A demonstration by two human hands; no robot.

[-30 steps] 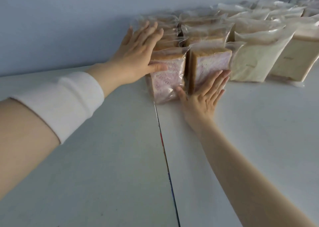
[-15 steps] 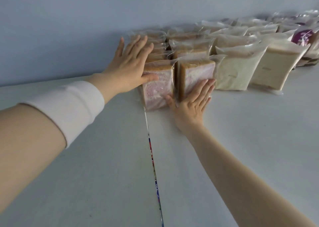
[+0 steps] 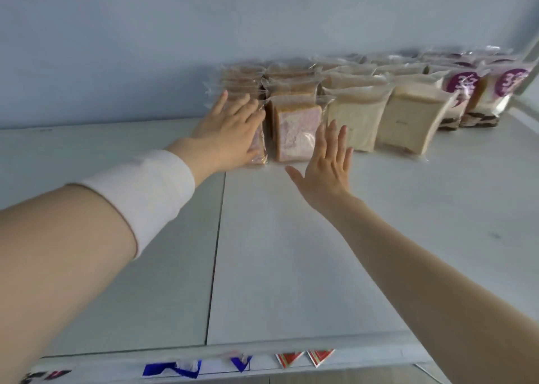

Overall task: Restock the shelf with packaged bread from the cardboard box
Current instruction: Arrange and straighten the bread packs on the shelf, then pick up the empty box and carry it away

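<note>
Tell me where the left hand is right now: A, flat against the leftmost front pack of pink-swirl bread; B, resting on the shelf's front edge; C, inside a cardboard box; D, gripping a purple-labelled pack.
A: the left hand lies with straight fingers over the leftmost front pack, covering most of its face.

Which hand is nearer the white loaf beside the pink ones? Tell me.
Right. The right hand is just in front of the white loaf; the left hand rests on the leftmost pink loaf, farther left.
</note>
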